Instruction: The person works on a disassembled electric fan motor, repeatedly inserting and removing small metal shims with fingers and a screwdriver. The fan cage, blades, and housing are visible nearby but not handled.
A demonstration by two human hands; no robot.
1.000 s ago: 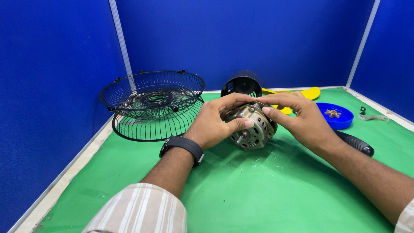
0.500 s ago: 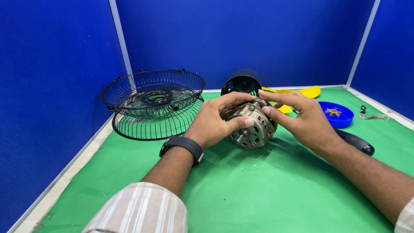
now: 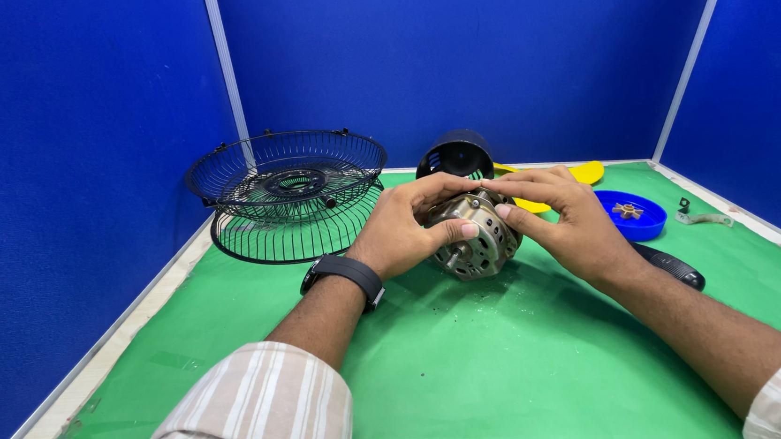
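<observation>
Hands hold a round metal fan motor just above the green mat, near the middle of the table: the left hand wraps its fingers tight around the motor's left side, and the right hand presses its fingers on the right side. Two black wire fan guards sit stacked to the left. A black cup-shaped cover stands behind the motor, and a blue bowl sits to the right.

Between the hands: dull, bare-metal motor, greyish, ribbed and rough-looking. Beyond the left hand: black coated wire fan grilles, slightly glossy. Beyond the right hand: glossy blue plastic bowl. Beneath both: matt green cloth-like bench cover.
</observation>
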